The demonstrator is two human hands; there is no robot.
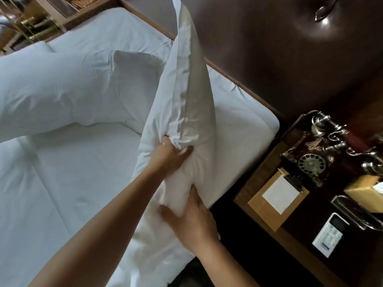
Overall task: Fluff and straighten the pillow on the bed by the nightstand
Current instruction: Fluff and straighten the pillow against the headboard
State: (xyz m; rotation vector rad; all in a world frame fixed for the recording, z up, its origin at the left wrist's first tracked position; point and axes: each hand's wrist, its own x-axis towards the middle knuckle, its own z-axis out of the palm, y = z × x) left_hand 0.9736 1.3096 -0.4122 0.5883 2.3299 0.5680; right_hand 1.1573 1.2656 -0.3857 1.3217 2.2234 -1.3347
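Observation:
A white pillow (186,96) stands on end on the bed (62,183), tilted up toward the dark headboard, close to the nightstand (300,230). My left hand (172,154) grips a bunch of the pillowcase fabric partway up its near edge. Lower down, my right hand (190,222) presses against the pillow's bottom end with fingers spread around the cloth. Its top corner runs out of the frame.
Two more white pillows (68,83) lie across the bed to the left. The nightstand holds an antique rotary telephone (315,154), a notepad (279,193), a white remote control (329,235) and a tissue box (364,193). A padded brown headboard (290,59) rises behind.

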